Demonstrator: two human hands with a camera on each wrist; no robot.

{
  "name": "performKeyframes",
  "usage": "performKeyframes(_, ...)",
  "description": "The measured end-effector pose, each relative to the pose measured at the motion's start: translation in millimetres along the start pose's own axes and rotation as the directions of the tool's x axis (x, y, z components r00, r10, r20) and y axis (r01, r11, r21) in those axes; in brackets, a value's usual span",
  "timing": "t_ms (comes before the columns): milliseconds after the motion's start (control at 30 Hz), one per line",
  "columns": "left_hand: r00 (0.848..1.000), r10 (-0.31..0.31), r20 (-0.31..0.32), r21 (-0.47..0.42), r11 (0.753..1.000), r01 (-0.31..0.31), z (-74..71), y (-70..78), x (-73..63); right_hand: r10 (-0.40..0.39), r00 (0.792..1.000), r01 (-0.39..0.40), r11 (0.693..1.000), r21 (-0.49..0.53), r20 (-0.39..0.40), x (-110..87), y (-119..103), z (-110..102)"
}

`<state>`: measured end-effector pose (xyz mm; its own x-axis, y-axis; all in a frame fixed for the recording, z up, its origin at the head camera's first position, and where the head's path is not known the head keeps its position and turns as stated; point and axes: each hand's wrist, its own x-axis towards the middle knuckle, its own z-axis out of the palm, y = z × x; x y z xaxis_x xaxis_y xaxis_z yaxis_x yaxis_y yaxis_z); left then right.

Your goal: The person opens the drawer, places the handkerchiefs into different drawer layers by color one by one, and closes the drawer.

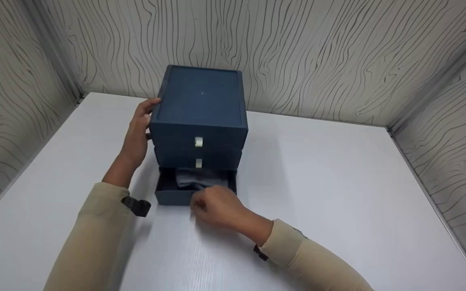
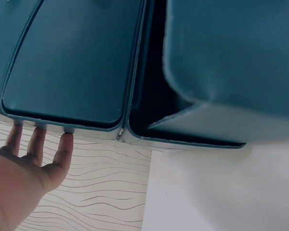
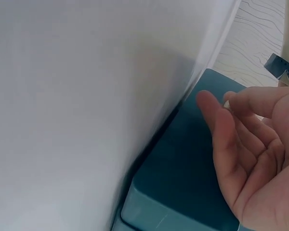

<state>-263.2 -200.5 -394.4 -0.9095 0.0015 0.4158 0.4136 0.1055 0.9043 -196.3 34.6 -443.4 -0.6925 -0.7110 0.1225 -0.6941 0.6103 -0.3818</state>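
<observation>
A dark blue three-tier drawer unit [image 1: 200, 97] stands on the table. Its bottom drawer [image 1: 172, 198] is pulled partway out, and a folded grey cloth [image 1: 200, 178] lies inside. At the drawer's front, my right hand [image 1: 219, 206] pinches the small whitish pull tab [image 3: 226, 103] between thumb and fingers. My left hand [image 1: 136, 133] rests against the unit's left side; in the left wrist view its extended fingers [image 2: 63, 151] touch the side wall. Both upper drawers are closed, each with a white pull tab [image 1: 198, 141] showing.
The white table [image 1: 330, 194] extends around the unit on both sides. Behind it rises a wall [image 1: 289, 52] with a wood-grain line pattern, and similar panels stand at left and right.
</observation>
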Motion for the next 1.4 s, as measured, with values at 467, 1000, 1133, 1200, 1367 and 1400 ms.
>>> performKeyframes(467, 1.000, -0.021, 0.002, 0.017, 1.000, 0.021, -0.4, 0.5, -0.1, 0.014, 1.000, -0.014, 1.000, -0.020, 0.003, 10.9, 7, -3)
performKeyframes(1000, 1.000, -0.024, 0.001, 0.010, 1.000, 0.024, 1.7, -0.9, 0.3, 0.027, 1.000, -0.028, 0.999, -0.030, -0.016, 24.6, 24, -1)
performKeyframes(1133, 1.000, -0.023, 0.000, 0.018, 1.000, 0.023, 1.5, -0.4, 0.5, 0.024, 1.000, -0.024, 0.999, -0.026, -0.010, 27.7, 28, -1)
performKeyframes(1200, 1.000, -0.022, -0.001, 0.022, 1.000, 0.022, 1.3, -0.5, 0.5, 0.019, 1.000, -0.019, 1.000, -0.023, -0.006, 29.1, 29, -2)
performKeyframes(1367, 1.000, -0.021, -0.007, 0.033, 0.999, 0.021, 1.3, -1.9, 0.1, 0.010, 1.000, -0.010, 1.000, -0.024, -0.004, 32.0, 32, -3)
performKeyframes(1400, 1.000, -0.023, -0.007, 0.032, 0.999, 0.023, 1.3, -2.0, 0.1, 0.011, 1.000, -0.011, 1.000, -0.027, -0.005, 32.5, 33, -3)
